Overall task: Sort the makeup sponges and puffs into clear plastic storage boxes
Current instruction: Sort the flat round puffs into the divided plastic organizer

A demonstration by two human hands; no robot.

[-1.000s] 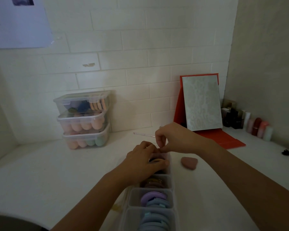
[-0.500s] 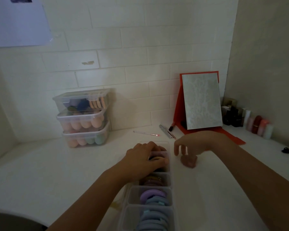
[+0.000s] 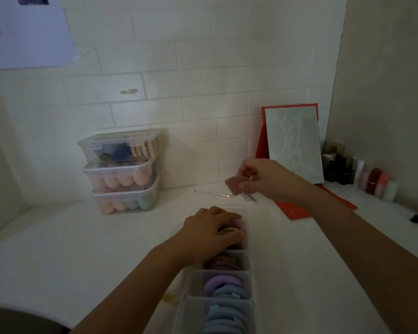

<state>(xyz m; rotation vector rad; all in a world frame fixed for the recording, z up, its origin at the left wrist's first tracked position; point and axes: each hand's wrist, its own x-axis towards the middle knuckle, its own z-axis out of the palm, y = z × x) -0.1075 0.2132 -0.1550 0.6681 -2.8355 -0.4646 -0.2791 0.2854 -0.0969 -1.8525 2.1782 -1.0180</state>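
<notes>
Open counter [image 3: 82, 237] between stacked boxes [image 3: 123, 172] and divided box [image 3: 193, 285]; brushes [image 3: 212, 193] lie behind it.
</notes>
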